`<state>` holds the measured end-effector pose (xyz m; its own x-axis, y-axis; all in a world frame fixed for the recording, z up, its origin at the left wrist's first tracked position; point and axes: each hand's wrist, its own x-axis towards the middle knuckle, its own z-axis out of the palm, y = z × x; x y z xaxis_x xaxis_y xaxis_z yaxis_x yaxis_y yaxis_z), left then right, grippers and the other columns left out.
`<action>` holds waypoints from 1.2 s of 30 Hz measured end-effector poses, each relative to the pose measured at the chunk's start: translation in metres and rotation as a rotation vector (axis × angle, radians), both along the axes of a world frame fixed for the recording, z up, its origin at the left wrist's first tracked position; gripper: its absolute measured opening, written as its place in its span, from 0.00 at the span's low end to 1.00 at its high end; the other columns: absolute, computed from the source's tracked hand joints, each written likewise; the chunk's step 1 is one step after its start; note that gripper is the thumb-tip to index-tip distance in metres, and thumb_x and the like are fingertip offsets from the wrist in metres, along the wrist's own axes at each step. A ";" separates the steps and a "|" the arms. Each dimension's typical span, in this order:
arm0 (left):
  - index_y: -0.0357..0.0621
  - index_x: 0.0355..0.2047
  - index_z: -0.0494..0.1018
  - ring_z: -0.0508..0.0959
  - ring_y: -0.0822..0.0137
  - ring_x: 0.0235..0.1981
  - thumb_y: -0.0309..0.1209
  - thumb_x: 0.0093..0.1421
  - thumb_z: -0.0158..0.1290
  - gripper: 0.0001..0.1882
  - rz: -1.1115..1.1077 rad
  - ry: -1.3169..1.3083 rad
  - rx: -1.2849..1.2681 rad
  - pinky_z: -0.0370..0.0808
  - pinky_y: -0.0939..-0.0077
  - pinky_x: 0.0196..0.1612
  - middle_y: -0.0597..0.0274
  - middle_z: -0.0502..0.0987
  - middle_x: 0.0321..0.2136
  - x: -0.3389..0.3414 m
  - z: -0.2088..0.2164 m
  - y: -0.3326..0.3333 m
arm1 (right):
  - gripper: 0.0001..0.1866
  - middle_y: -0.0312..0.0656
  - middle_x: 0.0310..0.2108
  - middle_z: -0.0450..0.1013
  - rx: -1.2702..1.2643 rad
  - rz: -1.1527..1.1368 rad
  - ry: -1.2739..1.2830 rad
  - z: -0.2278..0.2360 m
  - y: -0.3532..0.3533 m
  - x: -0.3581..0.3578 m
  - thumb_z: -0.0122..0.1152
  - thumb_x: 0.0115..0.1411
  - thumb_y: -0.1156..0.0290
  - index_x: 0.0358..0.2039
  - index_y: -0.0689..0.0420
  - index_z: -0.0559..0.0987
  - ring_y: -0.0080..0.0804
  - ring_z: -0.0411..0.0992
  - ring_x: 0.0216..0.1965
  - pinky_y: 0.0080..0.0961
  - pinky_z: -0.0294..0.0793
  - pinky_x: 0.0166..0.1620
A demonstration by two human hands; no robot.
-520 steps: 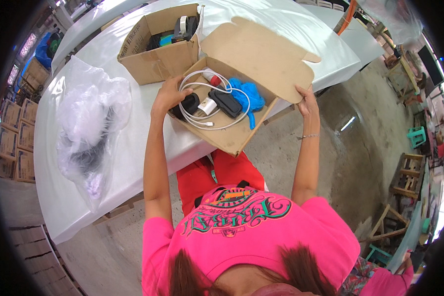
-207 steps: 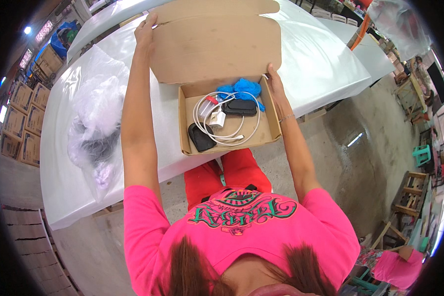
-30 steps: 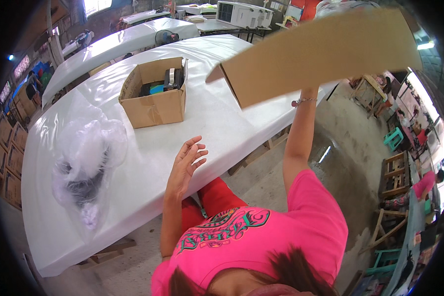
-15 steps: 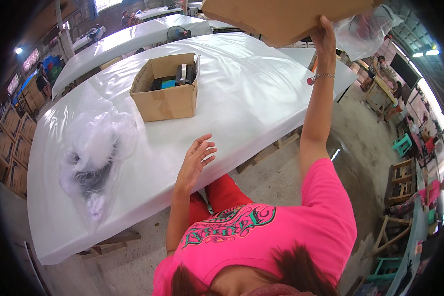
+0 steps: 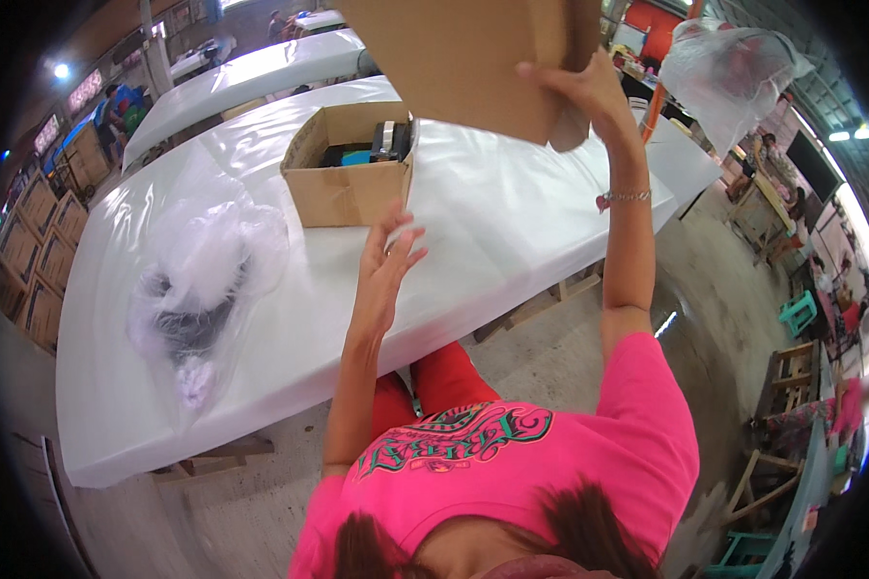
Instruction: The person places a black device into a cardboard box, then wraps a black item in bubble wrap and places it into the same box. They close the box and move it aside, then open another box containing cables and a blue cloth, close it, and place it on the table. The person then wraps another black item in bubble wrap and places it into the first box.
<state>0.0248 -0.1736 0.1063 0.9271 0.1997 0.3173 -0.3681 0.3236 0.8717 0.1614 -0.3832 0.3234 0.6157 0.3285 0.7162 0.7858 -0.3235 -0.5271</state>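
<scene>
My right hand (image 5: pixel 589 95) is raised at the far right of the table and grips the edge of a large brown cardboard box (image 5: pixel 463 58), held in the air and cut off by the top of the view. My left hand (image 5: pixel 388 265) hovers over the near part of the table, fingers apart, with nothing in it. Just beyond it stands an open cardboard box (image 5: pixel 348 196) with black items and something blue inside. A clear plastic bag (image 5: pixel 208 289) with dark and pale contents lies to the left.
White sheeting covers the long table (image 5: pixel 492 212). Another covered table (image 5: pixel 261 72) stands behind it. Stacked cartons (image 5: pixel 41 256) line the far left. A plastic-wrapped thing (image 5: pixel 734 72) is at the upper right; wooden frames (image 5: pixel 787 381) and a green stool (image 5: pixel 798 312) stand on the right.
The raised cardboard box has come left and lower, and its side now faces me more. My left hand has risen toward the open box. The whole view has shifted slightly.
</scene>
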 end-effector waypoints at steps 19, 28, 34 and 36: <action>0.51 0.68 0.29 0.63 0.52 0.59 0.40 0.54 0.63 0.57 0.274 -0.134 -0.153 0.73 0.61 0.52 0.47 0.46 0.63 -0.010 0.049 0.008 | 0.24 0.43 0.37 0.74 -0.432 0.462 0.216 -0.038 0.073 -0.033 0.54 0.62 0.53 0.45 0.64 0.75 0.27 0.70 0.37 0.23 0.69 0.43; 0.52 0.68 0.30 0.66 0.55 0.56 0.43 0.55 0.61 0.55 0.239 -0.055 -0.228 0.75 0.53 0.52 0.47 0.51 0.58 -0.019 0.035 0.026 | 0.34 0.38 0.33 0.72 -0.626 0.100 0.103 -0.001 0.103 -0.029 0.62 0.54 0.42 0.46 0.63 0.75 0.28 0.69 0.38 0.23 0.65 0.45; 0.52 0.66 0.40 0.65 0.58 0.56 0.49 0.60 0.55 0.44 0.244 -0.011 -0.220 0.68 0.52 0.55 0.56 0.61 0.56 -0.040 0.020 0.030 | 0.38 0.46 0.41 0.74 -0.563 0.400 0.176 0.002 0.106 -0.014 0.63 0.53 0.43 0.52 0.63 0.72 0.30 0.72 0.40 0.24 0.67 0.47; 0.55 0.65 0.42 0.63 0.58 0.58 0.51 0.60 0.55 0.43 0.255 0.044 -0.288 0.66 0.52 0.56 0.59 0.60 0.57 -0.062 0.001 0.046 | 0.31 0.45 0.40 0.74 -0.596 0.205 0.306 0.026 0.109 -0.065 0.64 0.54 0.54 0.52 0.64 0.72 0.30 0.72 0.42 0.26 0.69 0.47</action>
